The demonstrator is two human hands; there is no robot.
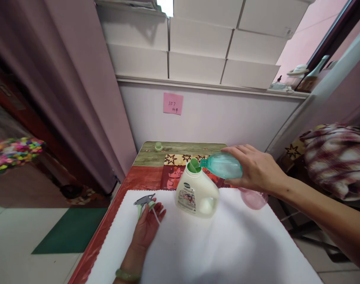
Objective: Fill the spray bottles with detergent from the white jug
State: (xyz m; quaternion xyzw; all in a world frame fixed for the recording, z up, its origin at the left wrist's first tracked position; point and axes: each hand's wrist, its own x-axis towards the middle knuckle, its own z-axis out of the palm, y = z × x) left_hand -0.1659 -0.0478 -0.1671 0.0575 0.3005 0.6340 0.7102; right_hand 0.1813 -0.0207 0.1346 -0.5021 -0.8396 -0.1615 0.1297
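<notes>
A teal spray bottle (224, 165) lies nearly level in my right hand (254, 167), which is closed round its body. Its narrow neck points left, at the green pouring spout (194, 165) of a cream detergent jug (197, 193). The jug stands upright on the white mat. Left of it, my left hand (147, 227) is palm up, its fingers curled round a grey and green trigger sprayer (145, 200) with a thin dip tube hanging from it. Whether liquid is flowing at the spout is too small to tell.
Partly behind my right wrist is a pink bottle (255, 198). A small green cap (158, 147) sits at the table's back left. The white mat (180, 252) covers the patterned tablecloth. White boxes (197, 67) line the shelf above, and plaid cloth (340, 157) lies at right.
</notes>
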